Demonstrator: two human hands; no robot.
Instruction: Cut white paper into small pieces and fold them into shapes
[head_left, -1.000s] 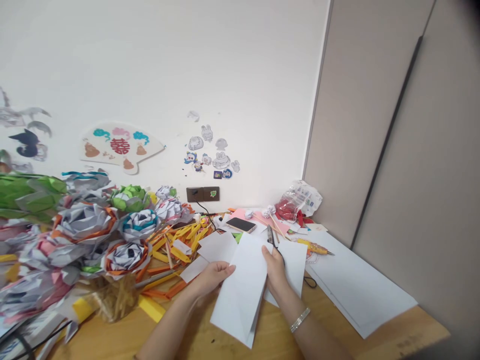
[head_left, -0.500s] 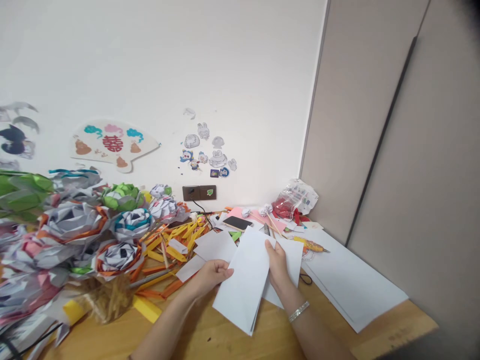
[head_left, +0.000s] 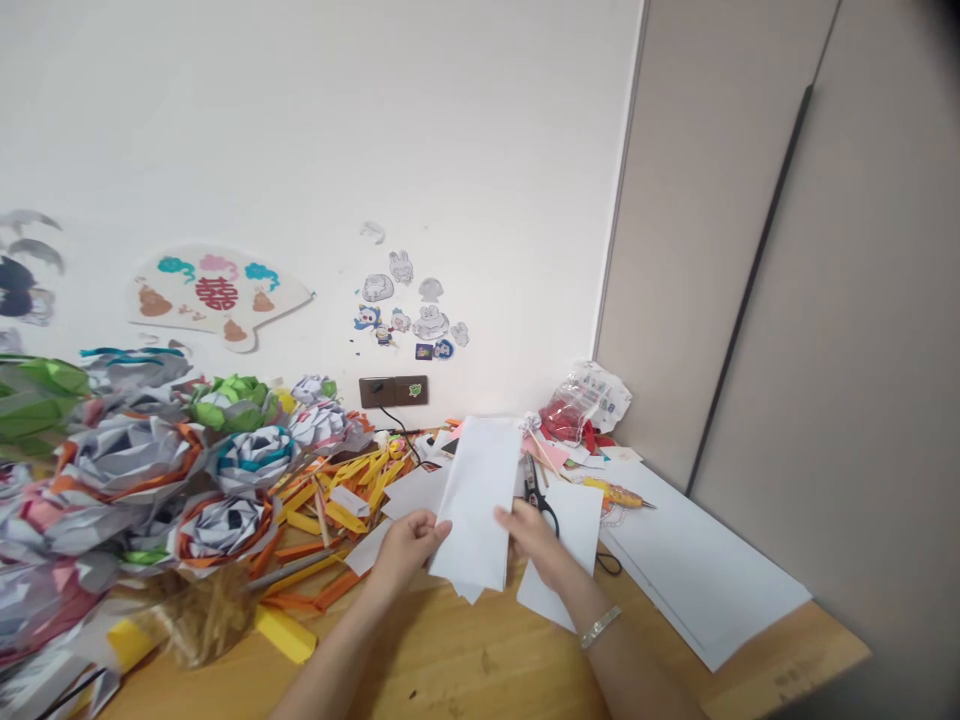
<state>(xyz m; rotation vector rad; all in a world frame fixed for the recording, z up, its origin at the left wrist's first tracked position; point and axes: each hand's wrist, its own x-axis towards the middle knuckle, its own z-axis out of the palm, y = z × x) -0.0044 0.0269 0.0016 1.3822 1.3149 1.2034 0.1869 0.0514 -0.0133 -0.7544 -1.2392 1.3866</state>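
Note:
A folded white sheet of paper (head_left: 480, 495) stands nearly upright above the wooden table (head_left: 480, 660), held between both hands. My left hand (head_left: 405, 545) pinches its lower left edge. My right hand (head_left: 534, 535) grips its lower right edge, with a bracelet on that wrist. Black-handled scissors (head_left: 538, 490) lie just behind my right hand. Another white sheet (head_left: 566, 545) lies flat under that hand.
Paper flowers (head_left: 150, 470) in grey, orange, green and teal crowd the left side. Yellow and orange paper strips (head_left: 337, 500) lie beside them. Large white sheets (head_left: 705, 575) rest at the right by the grey partition. A red-filled plastic bag (head_left: 589, 405) and a yellow pen (head_left: 615, 492) sit behind.
The folded sheet has been swung up from a slanted, low position to nearly upright and further back. Both hands slid down to its lower edge. It now hides the phone.

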